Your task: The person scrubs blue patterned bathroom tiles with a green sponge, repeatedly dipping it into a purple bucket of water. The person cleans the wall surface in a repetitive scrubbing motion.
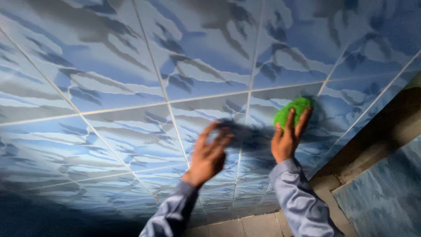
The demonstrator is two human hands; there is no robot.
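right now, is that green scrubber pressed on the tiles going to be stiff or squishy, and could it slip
The green scrubber looks like a fuzzy mesh pad, so probably soft and light. It bulges around the right hand pressing it to the blue tiled wall, which suggests it squashes easily. The tiles look glossy, so it may slide readily.

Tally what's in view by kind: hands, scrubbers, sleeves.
Hands: 2, left hand and right hand
Scrubbers: 1, green scrubber pressed on the blue tiled wall
Sleeves: 2, left sleeve and right sleeve
Total: 5
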